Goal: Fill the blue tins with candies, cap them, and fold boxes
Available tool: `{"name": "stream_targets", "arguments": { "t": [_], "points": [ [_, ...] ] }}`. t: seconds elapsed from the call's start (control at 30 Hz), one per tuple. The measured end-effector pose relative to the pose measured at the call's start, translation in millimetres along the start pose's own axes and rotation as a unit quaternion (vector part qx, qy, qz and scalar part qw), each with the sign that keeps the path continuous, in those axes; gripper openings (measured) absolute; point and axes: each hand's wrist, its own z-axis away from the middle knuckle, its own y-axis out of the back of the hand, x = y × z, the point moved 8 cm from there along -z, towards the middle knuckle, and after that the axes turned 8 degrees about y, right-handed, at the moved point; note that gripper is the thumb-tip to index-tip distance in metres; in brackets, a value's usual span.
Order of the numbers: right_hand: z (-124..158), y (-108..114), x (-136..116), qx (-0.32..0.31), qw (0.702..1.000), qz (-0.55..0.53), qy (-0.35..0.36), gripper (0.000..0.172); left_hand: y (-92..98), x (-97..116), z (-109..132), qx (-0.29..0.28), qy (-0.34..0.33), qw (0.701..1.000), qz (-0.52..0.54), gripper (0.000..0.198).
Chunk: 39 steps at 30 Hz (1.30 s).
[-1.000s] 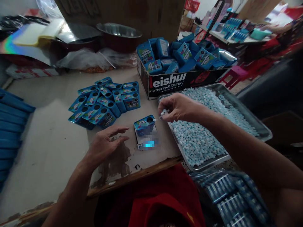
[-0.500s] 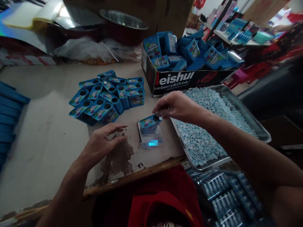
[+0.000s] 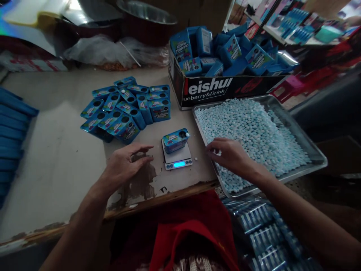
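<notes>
At tray [image 3: 295, 122] edge, right hand [image 3: 229, 156] curled, grip unclear, scale [image 3: 177, 158] readout illegible

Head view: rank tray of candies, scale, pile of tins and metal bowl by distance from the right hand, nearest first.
1. tray of candies: right side of the table, directly under the right hand, touching.
2. scale: just left of the hand.
3. pile of tins: farther left and back.
4. metal bowl: at the far back.
</notes>
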Motion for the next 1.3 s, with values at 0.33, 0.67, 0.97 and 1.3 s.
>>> {"name": "stream_targets", "arguments": {
  "t": [0.33,0.67,0.97,1.3],
  "points": [
    [-9.4,-69.9,-37.0,-0.109,0.970,0.196,0.094,0.017,2.5,-4.7,11.4,0.015,0.002,1.000,-0.028,0.043],
    [-25.2,18.5,-12.8,0.237,0.960,-0.151,-0.007,0.004,-2.2,-7.0,3.8,0.009,-0.004,1.000,-0.011,0.043],
    [-51.8,27.7,-41.8,0.246,0.960,-0.108,0.080,0.006,4.4,-24.9,8.4,0.002,0.039,0.999,-0.010,0.046],
    [-70.5,41.3,-31.7,0.185,0.973,-0.127,0.052,0.014,-4.2,-35.6,6.9,-0.035,0.088,0.995,0.013,0.054]
  ]
}}
